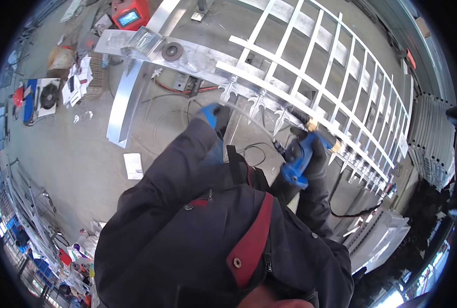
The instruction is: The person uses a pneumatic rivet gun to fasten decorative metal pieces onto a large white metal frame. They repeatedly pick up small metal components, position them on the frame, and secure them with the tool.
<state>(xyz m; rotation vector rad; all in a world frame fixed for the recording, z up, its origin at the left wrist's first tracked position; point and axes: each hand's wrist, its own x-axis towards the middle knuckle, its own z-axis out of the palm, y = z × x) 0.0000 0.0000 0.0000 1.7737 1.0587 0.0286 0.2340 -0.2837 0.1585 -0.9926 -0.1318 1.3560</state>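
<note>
A worker in a dark jacket [213, 231] with a red collar lining leans over a white metal fence panel [321, 66], seen from a head-mounted camera. The right hand [315, 154], in a dark glove, is wrapped tight around a blue welding torch [297, 159], its brass nozzle [311, 124] pointing at the panel's near edge, just beside the row of silver spear tips [256, 102] that runs along that edge. A black cable [351, 210] trails from the torch below the panel's near edge. The left hand [213, 115], in a blue glove, is raised close to the spear tips at the panel's left end; whether its grip is closed on anything cannot be told, since the sleeve hides the fingers. A thin curved wire or rod [238, 110] shows between the blue glove and the spear tips. Left of the panel, a grey metal beam [131, 56] carries a round grinding disc [173, 51], and a second, curved beam [121, 108] runs down from it toward the concrete floor [74, 149]. Beyond the beam, farther from the panel, stands a red welding machine [129, 14] with a small screen. A scrap of white paper [133, 166] lies on the floor below the curved beam. Far left of the panel, a blue-and-white unit with a fan [43, 95] sits on the floor.
</note>
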